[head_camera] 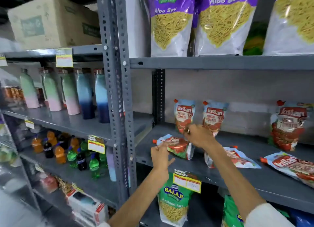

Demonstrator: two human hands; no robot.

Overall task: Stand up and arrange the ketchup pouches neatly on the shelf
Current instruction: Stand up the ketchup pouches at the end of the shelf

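Red and pale-blue ketchup pouches sit on a grey metal shelf [220,180]. Two pouches [184,114] [214,115] stand upright at the back wall, and a third [287,124] stands at the right. One pouch [176,146] lies flat on its side, spout to the left. My left hand [160,157] pinches its near top edge and my right hand [198,135] reaches over its far side, touching it. Two more pouches lie flat, one [237,157] behind my right forearm and one [292,165] at the right edge.
Big purple Aloo Sev bags [169,22] fill the shelf above. Green snack bags [173,204] stand on the shelf below, behind a yellow price tag [186,181]. A perforated steel upright [119,90] divides off the left rack with water bottles [85,94], soft drinks [71,153] and a carton [54,21].
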